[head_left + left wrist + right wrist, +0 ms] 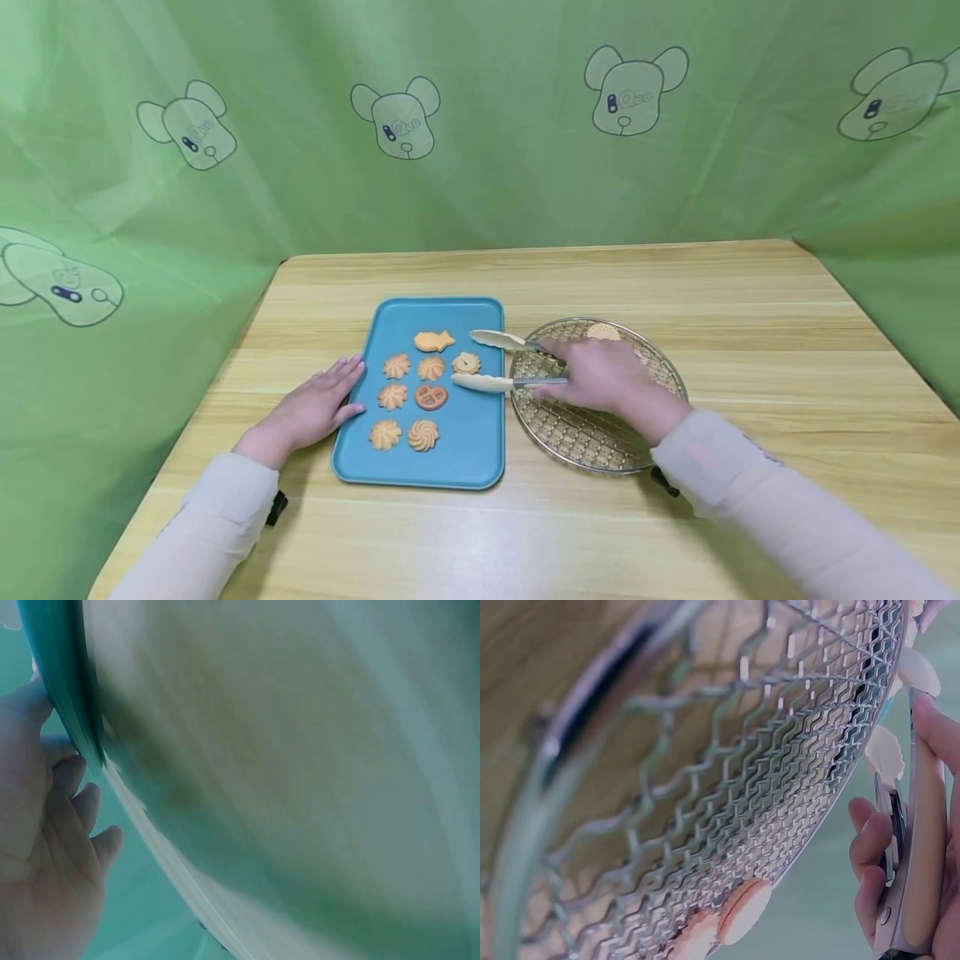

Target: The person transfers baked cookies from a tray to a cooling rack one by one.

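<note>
My right hand [600, 375] grips a pair of tongs [922, 847] with metal arms and cream-coloured tips. Those tips stand spread over the right side of a blue tray [465, 458], one on either side of a round cookie [466, 363]. Several other cookies lie on the tray, among them a fish-shaped cookie [433, 341], a pretzel-shaped cookie [431, 397] and a swirl cookie [423, 435]. At the tray's left edge my left hand [311, 406] rests with extended fingers touching the rim [56, 667].
Right of the tray sits a round wire rack [577, 437], partly under my right hand. A pale cookie [603, 332] lies near its far edge; a sandwich-like cookie [744, 910] shows on the rack in the right wrist view. Green curtains surround the wooden table [787, 350].
</note>
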Tool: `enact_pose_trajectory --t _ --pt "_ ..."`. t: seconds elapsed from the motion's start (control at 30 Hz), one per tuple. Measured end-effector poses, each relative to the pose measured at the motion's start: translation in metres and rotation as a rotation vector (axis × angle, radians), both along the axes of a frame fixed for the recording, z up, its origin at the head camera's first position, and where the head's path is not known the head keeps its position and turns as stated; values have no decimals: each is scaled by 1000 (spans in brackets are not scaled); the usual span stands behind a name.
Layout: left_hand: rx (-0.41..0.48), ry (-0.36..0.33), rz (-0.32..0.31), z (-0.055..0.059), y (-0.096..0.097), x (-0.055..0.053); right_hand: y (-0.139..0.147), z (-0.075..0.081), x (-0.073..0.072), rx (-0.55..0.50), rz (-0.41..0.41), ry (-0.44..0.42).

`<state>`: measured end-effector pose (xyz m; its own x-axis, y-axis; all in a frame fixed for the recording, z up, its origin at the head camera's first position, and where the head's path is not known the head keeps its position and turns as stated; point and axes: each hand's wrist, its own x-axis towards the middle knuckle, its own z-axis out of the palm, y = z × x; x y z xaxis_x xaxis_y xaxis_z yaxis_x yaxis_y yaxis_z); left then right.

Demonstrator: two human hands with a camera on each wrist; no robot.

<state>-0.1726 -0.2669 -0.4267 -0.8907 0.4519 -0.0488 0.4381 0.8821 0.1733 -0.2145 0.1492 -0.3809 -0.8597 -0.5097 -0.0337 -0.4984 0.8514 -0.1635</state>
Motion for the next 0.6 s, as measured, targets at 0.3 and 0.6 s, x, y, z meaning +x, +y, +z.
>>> enact_pose_trajectory --t 0.3,0.6 --pt "0 -4 2 0 0 0 -6 4 0 27 19 15" --pt "4 -11 6 2 1 1 -10 3 -1 9 32 26"
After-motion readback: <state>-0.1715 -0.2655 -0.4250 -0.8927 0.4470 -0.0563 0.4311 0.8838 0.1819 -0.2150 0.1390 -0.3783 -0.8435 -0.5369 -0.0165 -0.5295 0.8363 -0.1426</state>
